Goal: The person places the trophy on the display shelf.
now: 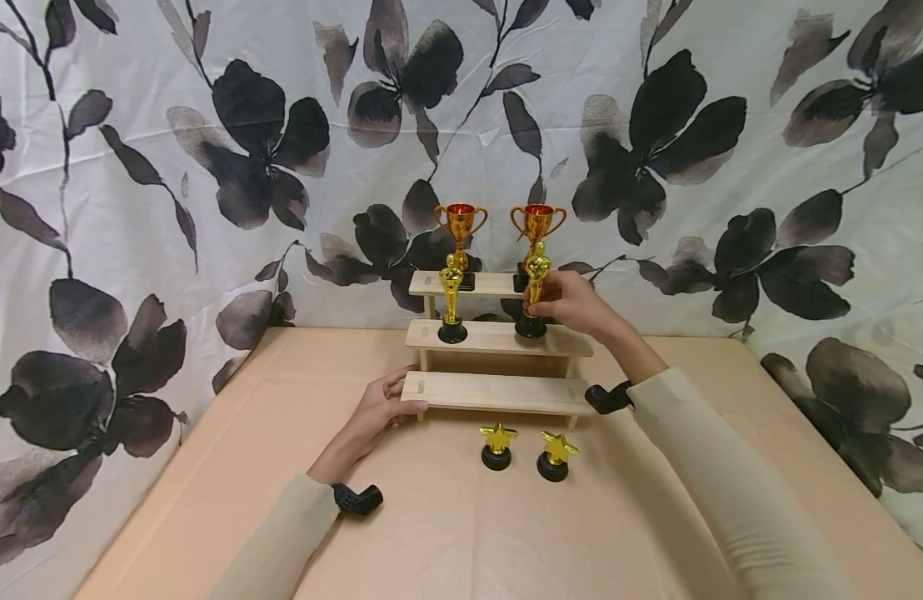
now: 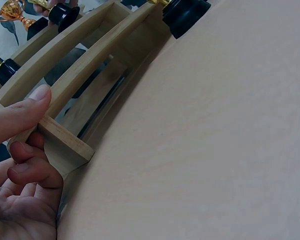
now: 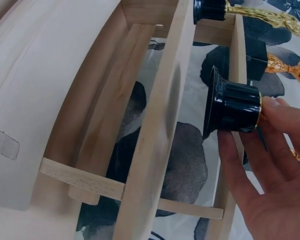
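A three-step wooden shelf (image 1: 497,392) stands at the table's middle. My right hand (image 1: 546,302) grips a gold statuette (image 1: 536,279) on a black base (image 3: 232,107), which rests on the right side of the middle step (image 3: 160,125). A matching statuette (image 1: 451,298) stands on that step's left. Two gold cup trophies (image 1: 460,236) (image 1: 537,227) occupy the top step. My left hand (image 1: 390,402) holds the left end of the bottom step (image 2: 65,142), thumb (image 2: 20,115) on top and fingers curled beneath. Two gold star trophies (image 1: 497,444) (image 1: 556,456) stand on the table in front of the shelf.
A peach cloth covers the table (image 1: 446,533). A white curtain with black flowers (image 1: 207,167) hangs close behind and to both sides. Black wrist-camera mounts (image 1: 356,498) (image 1: 607,397) sit by my sleeves. The bottom step carries nothing.
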